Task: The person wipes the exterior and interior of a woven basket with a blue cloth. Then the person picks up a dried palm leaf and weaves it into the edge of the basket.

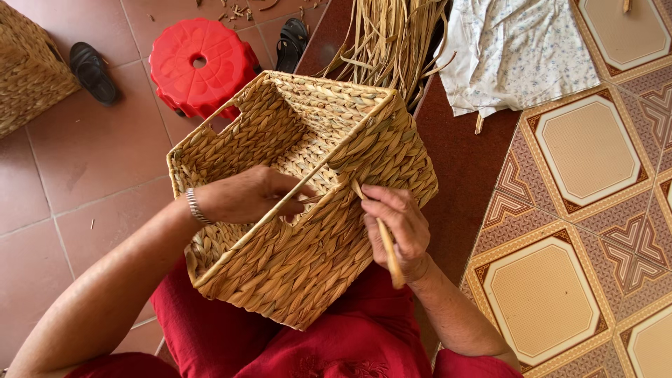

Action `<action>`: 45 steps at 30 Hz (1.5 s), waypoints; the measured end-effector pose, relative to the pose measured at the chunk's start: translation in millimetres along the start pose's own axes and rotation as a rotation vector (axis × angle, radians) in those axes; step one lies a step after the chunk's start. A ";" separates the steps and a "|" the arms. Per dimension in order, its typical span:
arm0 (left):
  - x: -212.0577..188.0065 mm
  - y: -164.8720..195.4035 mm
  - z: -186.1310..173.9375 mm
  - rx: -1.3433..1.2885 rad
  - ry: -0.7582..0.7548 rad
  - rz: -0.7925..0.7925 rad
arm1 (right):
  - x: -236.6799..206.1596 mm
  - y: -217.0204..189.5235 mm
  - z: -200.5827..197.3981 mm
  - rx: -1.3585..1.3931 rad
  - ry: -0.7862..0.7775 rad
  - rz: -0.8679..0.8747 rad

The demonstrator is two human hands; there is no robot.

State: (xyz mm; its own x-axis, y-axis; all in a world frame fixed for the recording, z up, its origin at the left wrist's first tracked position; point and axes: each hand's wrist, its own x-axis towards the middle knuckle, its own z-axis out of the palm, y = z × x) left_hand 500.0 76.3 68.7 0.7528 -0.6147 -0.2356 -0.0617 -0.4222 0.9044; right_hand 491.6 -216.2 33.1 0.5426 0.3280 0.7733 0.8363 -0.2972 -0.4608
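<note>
We note the left hand point(245, 196) inside the basket point(301, 210), grip unclear; right hand point(395, 227) pinches a strand point(387, 245) lying lengthwise along its outer wall.

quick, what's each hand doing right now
Left hand: inside the square woven straw basket, closed on a thin straw strand.
Right hand: closed on a flat tan straw strip.

A square basket woven of pale straw-coloured fibre point(308, 245) rests tilted on the person's lap, over red trousers point(329, 343). The left hand point(245, 196), a silver bangle point(194, 207) at its wrist, reaches inside the basket, while the right hand point(395, 224) grips a tan fibre strand point(381, 234) against the outer wall at the rim. Behind lie a round red plastic stool point(199, 63), a bundle of loose dry fibre strips point(392, 35), a white patterned cloth point(518, 49) and black sandals point(91, 70).
</note>
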 end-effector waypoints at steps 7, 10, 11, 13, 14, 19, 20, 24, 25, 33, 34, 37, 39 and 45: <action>-55.6 -31.3 -22.3 1.144 0.441 -0.157 | 10.6 -9.4 -7.0 -0.188 -0.175 -0.108; -68.5 -33.7 -41.4 1.087 0.515 -0.705 | 16.7 -19.3 -8.9 -0.280 -0.258 -0.086; -70.8 -34.4 -48.5 0.964 0.526 -0.876 | 18.5 -22.7 -9.1 -0.274 -0.264 -0.071; -74.8 -36.8 -62.0 0.335 0.850 -0.512 | 22.1 -28.3 -9.7 -0.271 -0.279 -0.056; -76.0 -38.8 -67.6 0.019 0.981 -0.312 | 23.6 -30.2 -10.0 -0.273 -0.289 -0.049; -78.4 -47.1 -102.7 -1.059 1.252 0.435 | 27.4 -32.4 -12.2 -0.295 -0.334 -0.036; -80.8 -45.8 -114.1 -1.143 1.316 0.515 | 26.9 -31.5 -12.6 -0.294 -0.338 -0.039; -84.6 -29.8 -148.0 -1.120 1.447 0.663 | 21.8 -27.1 -12.4 -0.328 -0.321 -0.049; -76.5 -24.0 -143.0 -0.923 1.511 0.543 | 20.1 -26.0 -12.1 -0.317 -0.318 -0.042; 5.4 0.7 -19.1 -0.026 0.413 -0.090 | 12.6 -22.7 -6.9 -0.311 -0.304 -0.048; 8.9 1.5 -15.7 -0.080 0.354 -0.073 | 12.7 -23.2 -7.0 -0.316 -0.307 -0.047; 12.1 4.1 -13.6 -0.211 0.212 -0.004 | 13.9 -25.9 -8.4 -0.319 -0.326 -0.035; 14.8 5.6 -13.6 -0.247 0.161 0.073 | 15.3 -27.3 -9.8 -0.313 -0.340 -0.020; 26.7 6.2 -6.4 -0.292 0.107 -0.073 | 19.0 -28.7 -11.3 -0.291 -0.346 -0.021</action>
State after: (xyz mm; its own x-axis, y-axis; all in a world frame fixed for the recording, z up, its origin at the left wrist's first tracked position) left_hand 523.9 61.5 70.3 0.8141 -0.5093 -0.2789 0.1742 -0.2439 0.9540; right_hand 477.0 -211.5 65.9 0.5619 0.6024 0.5670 0.8171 -0.5109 -0.2670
